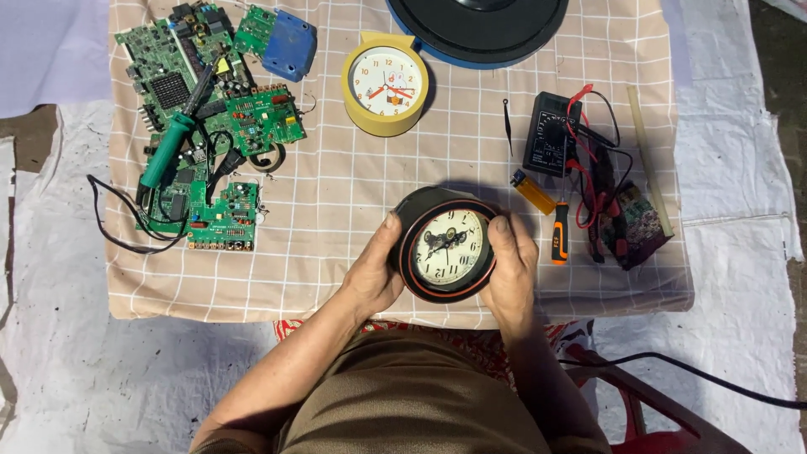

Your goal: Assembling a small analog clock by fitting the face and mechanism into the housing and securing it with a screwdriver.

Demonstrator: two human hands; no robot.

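Both hands, left hand (374, 273) & right hand (508, 269), have fingers wrapped tight on the black round clock (444, 245) at near edge of tabletop (336, 193), w/ risk it slips off toward the lap if grip loosens.

A: Lighting. Hard, bright daylight falls from above; the checked cloth (353, 185) and the white sheet (740, 252) beneath it are close to washed out.

B: Shadows?

A: Short and crisp. The yellow clock (386, 91) throws a dark edge to its right, and the round black clock (444, 244) casts one up onto the cloth behind it. The circuit boards (206, 118) show sharp contrast.

B: Glare and focus?

A: The pale dial of the black clock is dulled by a soft sheen. Focus holds sharp across the frame, with no motion blur on the left hand (374, 273) or right hand (510, 273). Straight cloth lines bend slightly near the edges
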